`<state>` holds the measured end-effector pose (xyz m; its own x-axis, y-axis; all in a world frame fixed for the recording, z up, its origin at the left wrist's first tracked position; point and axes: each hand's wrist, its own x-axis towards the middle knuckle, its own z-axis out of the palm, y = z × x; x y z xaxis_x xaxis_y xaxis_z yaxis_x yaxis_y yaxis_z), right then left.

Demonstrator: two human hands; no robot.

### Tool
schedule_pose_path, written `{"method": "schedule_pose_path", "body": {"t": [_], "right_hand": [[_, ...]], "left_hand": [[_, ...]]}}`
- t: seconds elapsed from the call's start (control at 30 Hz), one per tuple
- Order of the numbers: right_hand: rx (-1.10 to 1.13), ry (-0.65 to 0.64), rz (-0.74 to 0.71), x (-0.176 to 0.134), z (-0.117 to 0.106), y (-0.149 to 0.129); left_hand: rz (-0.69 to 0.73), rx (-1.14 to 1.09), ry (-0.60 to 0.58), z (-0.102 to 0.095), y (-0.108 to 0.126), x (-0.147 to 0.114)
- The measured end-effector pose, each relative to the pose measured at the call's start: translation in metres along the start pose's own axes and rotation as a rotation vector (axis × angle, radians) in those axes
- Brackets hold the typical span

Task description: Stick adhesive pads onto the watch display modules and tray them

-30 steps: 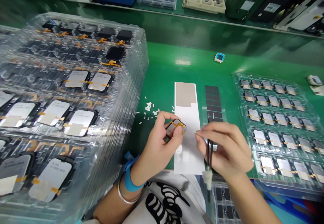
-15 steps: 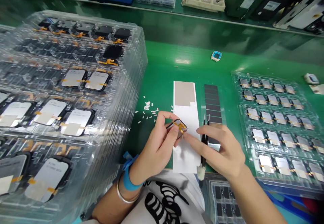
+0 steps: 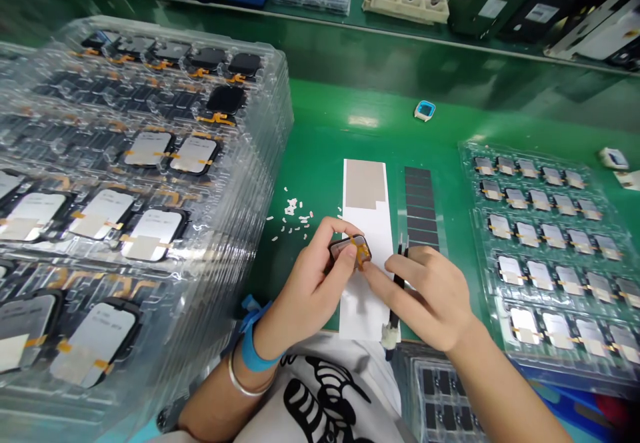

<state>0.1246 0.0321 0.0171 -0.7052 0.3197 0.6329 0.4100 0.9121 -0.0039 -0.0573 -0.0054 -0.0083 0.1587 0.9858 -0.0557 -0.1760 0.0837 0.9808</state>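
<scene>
Between the thumb and fingers of my left hand is a small watch screen, its back and orange flex cable facing up. My right hand is closed around black tweezers, whose tips point away from me. One fingertip of that hand touches the cable end of the screen. Beneath both hands lies a white backing sheet with a grey-beige adhesive area at its far end. A strip of black rectangular stickers lies just right of it.
Stacked clear trays with watch screens rise at the left. Another clear tray of screens lies at the right. White scraps are scattered on the green mat. A small watch case sits farther back, below a shelf.
The screen in my left hand has turned slightly, showing more of its back. My right hand and the tweezers have shifted a little left, with the tweezer tips lower.
</scene>
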Motion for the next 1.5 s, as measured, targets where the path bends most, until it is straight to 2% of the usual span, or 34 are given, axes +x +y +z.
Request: {"method": "schedule_pose_path", "body": {"t": [0.07,0.13,0.2,0.3,0.37,0.47,0.53,0.6,0.73,0.93,1.27,1.5], "right_hand": [[-0.016,0.03,-0.027,0.001,0.002,-0.001],[0.021,0.079,0.014,0.0,0.005,-0.004],[0.111,0.167,0.182,0.0,0.008,-0.008],[0.415,0.242,0.579,0.001,0.007,-0.011],[0.687,0.195,0.776,0.002,0.003,-0.008],[0.958,0.053,0.901,0.005,-0.003,0.001],[1.044,-0.033,0.917,0.008,-0.005,0.004],[1.101,-0.066,0.92,0.013,-0.005,0.005],[1.139,0.0,0.948,0.017,0.001,0.001],[1.161,0.073,0.901,0.011,0.01,-0.001],[1.15,0.047,0.899,0.008,0.013,0.003],[1.116,0.064,0.94,0.01,0.01,0.0]], "left_hand": [[0.01,0.02,-0.027,0.001,0.0,0.0],[0.023,0.041,-0.036,0.001,0.0,0.0],[0.053,0.06,-0.009,0.002,-0.001,-0.001],[0.083,0.042,0.027,0.001,-0.001,-0.002],[0.074,0.0,0.009,0.0,0.0,-0.003],[0.112,-0.028,-0.048,-0.001,0.001,-0.003],[0.16,-0.008,-0.06,0.0,0.001,-0.002],[0.184,0.027,-0.056,0.001,0.0,-0.002],[0.206,0.071,-0.061,0.001,0.0,-0.001],[0.17,0.107,-0.061,0.0,0.003,-0.002],[0.14,0.084,-0.079,0.0,0.003,-0.003],[0.058,0.062,-0.095,-0.002,0.001,-0.007]]}}
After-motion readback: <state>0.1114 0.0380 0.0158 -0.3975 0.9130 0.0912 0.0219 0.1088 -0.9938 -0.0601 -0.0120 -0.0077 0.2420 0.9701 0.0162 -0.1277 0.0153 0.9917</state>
